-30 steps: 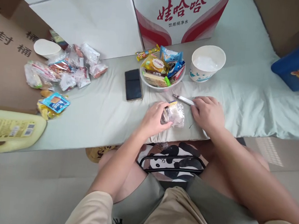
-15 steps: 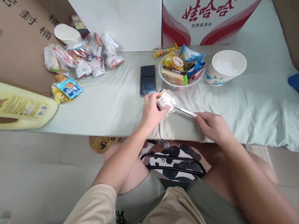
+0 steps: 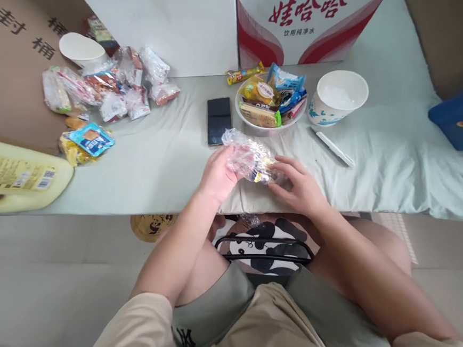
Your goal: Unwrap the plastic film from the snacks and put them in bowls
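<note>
A crumpled clear plastic wrapper [image 3: 246,152] with a small dark-and-yellow printed part lies between my hands near the table's front edge. My left hand [image 3: 220,173] is closed on its left side. At its right end, the fingers of my right hand [image 3: 297,185] close round the printed part; what is inside the plastic I cannot make out. A white-handled utility knife [image 3: 333,145] lies on the cloth to the right, apart from both hands. Beyond the wrapper stands a bowl [image 3: 255,126] of packaged snacks, with a phone [image 3: 218,120] at its left.
A paper cup [image 3: 337,99] with clear plastic inside stands right of the bowl. Bagged snacks [image 3: 114,105] are heaped at the left, near a yellow jug [image 3: 18,175]. Cartons [image 3: 159,18] line the back. A blue object [image 3: 460,119] sits at far right.
The knife has left my right hand and now lies on the cloth. My right hand has moved left onto the wrapper, which is more spread out. The view has shifted slightly right.
</note>
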Tool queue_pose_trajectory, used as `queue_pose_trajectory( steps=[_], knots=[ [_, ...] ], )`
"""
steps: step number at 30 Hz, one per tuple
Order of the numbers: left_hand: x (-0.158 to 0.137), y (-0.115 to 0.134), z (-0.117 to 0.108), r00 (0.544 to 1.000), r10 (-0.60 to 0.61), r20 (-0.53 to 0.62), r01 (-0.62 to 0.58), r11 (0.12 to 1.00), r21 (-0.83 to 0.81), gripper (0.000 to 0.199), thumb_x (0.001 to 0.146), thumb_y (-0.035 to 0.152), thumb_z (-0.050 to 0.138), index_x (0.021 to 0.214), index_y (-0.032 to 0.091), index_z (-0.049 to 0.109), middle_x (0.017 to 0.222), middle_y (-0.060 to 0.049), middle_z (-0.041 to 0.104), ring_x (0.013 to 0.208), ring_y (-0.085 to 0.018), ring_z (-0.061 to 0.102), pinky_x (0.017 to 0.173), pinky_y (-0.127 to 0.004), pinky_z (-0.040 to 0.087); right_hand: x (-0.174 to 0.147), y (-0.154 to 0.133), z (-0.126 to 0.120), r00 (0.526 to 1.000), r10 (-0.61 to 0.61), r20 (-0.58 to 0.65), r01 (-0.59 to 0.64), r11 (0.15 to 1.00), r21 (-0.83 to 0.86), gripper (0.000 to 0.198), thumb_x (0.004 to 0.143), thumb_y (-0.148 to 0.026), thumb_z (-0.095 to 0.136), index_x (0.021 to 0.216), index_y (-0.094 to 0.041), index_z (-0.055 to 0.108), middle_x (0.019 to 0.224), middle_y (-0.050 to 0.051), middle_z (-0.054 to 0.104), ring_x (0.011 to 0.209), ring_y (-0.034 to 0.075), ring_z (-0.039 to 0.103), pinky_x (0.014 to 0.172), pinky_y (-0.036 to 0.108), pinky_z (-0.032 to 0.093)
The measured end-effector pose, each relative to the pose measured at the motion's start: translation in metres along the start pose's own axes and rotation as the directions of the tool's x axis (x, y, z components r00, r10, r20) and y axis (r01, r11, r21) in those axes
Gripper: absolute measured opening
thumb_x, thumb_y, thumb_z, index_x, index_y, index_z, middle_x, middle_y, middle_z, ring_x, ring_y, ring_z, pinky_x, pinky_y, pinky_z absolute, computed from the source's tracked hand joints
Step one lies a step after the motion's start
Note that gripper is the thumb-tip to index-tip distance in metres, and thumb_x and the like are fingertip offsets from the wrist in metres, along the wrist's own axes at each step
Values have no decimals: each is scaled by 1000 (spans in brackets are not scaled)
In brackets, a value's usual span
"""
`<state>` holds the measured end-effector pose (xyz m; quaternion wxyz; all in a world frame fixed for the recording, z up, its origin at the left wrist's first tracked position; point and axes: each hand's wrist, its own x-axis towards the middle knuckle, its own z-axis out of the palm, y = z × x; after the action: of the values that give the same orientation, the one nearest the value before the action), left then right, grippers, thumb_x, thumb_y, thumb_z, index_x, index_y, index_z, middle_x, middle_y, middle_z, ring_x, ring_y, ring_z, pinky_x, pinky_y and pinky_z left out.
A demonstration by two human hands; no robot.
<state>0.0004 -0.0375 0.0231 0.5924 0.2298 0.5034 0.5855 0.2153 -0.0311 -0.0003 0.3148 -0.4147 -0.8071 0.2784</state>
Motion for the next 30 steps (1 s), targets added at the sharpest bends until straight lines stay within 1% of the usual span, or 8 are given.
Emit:
queue_pose_trajectory(
  steps=[3,7,12,16,19,21,24,30],
  knots=[
    [4,9,-7,993,-34,-111,27,998,-64,10,82,28,65,86,19,64,91,-5,74,81,-18,73,67,-26,57,4,1,-5,993,65,-102,-57,995,80,14,88,-34,64,82,-24,55,127,11,69,117,29,67,101,48,51],
    [14,21,-25,971,35,-237,-31,999,22,26,63,8,57,85,21,62,75,1,67,66,-12,66,59,-21,52,5,15,-24,939,229,-258,-189,967,170,11,82,-25,61,82,-25,50,103,6,74,106,27,70,97,47,51],
    [13,29,-45,982,187,-20,-163,896,413,19,59,13,52,72,19,66,56,2,51,49,-11,47,48,-23,38,-1,23,-45,972,213,-98,-206,976,74,33,83,-23,48,113,-24,64,67,-1,64,73,23,67,81,41,49],
    [4,28,-49,979,-38,200,-140,589,796,24,78,42,61,82,19,69,54,3,48,50,-13,44,51,-27,33,-7,12,-40,976,61,207,3,955,-298,32,95,-33,45,90,-21,73,59,2,60,63,19,57,79,38,39],
    [-3,25,-43,948,-131,291,-251,255,934,43,67,49,78,99,21,69,69,3,56,61,-15,50,58,-28,35,-10,-1,-25,985,50,166,51,830,-556,26,93,-25,51,106,-22,73,81,8,69,81,25,58,78,39,35],
    [-6,21,-35,931,-97,353,-337,150,929,49,63,48,83,100,21,67,85,0,58,74,-17,54,66,-29,39,-10,-8,-15,995,5,103,59,793,-607,31,91,-23,55,120,-22,68,107,12,71,98,30,57,80,41,35],
    [-8,12,-23,920,-55,389,-364,254,896,32,78,49,71,83,20,59,87,-1,54,77,-17,52,70,-31,41,-7,-14,-5,989,-42,144,114,838,-534,31,89,-28,61,120,-20,64,121,14,67,109,33,56,85,44,40],
    [-10,1,-7,906,-205,370,-16,858,514,35,78,45,74,89,21,51,85,2,57,77,-14,56,73,-27,46,0,-3,-2,982,10,188,29,979,-201,52,84,-22,59,136,-19,53,138,18,53,119,33,58,90,46,53]
  ],
)
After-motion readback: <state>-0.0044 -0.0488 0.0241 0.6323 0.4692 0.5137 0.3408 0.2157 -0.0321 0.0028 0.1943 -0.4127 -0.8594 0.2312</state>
